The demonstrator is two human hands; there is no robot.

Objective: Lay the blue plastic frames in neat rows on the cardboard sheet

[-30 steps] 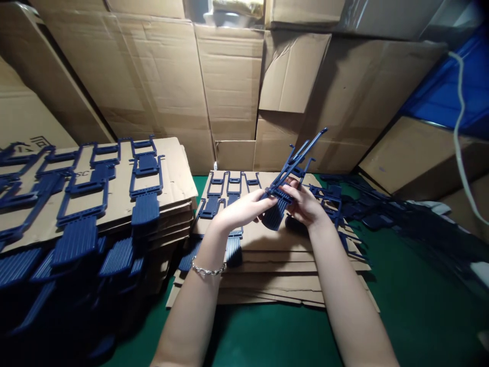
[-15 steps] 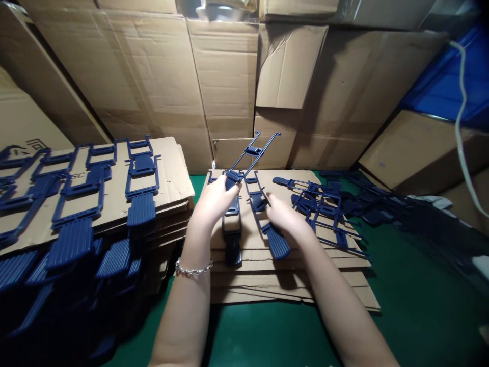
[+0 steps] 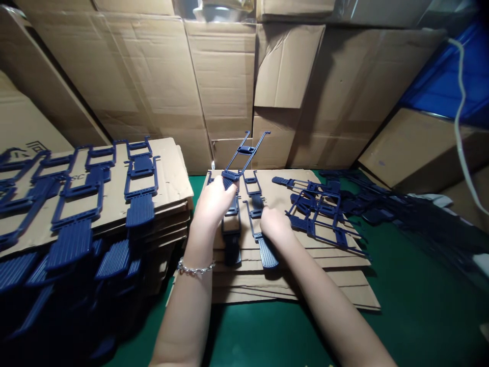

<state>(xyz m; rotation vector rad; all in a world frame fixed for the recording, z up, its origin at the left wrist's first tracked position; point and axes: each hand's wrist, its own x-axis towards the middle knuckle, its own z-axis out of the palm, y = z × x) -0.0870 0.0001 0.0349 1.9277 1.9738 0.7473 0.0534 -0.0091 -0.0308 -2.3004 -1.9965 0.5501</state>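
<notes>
My left hand [image 3: 216,201] is closed around the ribbed end of a dark blue plastic frame [image 3: 246,151], whose two long hooked rods point up and away over the cardboard. My right hand [image 3: 275,223] has its fingers curled at the right side of a second blue plastic frame [image 3: 256,214], which lies on the stacked cardboard sheets [image 3: 301,259]. This frame's ribbed paddle [image 3: 268,254] points toward me. Beneath my left hand, another blue frame [image 3: 231,224] lies lengthwise, partly covered. My right fingertips are mostly hidden.
To the right, several blue frames [image 3: 324,209] lie tangled on the cardboard, with more dark parts [image 3: 405,224] beyond. A cardboard stack [image 3: 173,178] at left carries rows of similar frames [image 3: 141,176]. Cardboard boxes [image 3: 225,76] wall the back of the green table [image 3: 267,331].
My right hand has moved slightly left and toward me, and the frame at it has turned straighter on the cardboard. The frame in my left hand has shifted a little left.
</notes>
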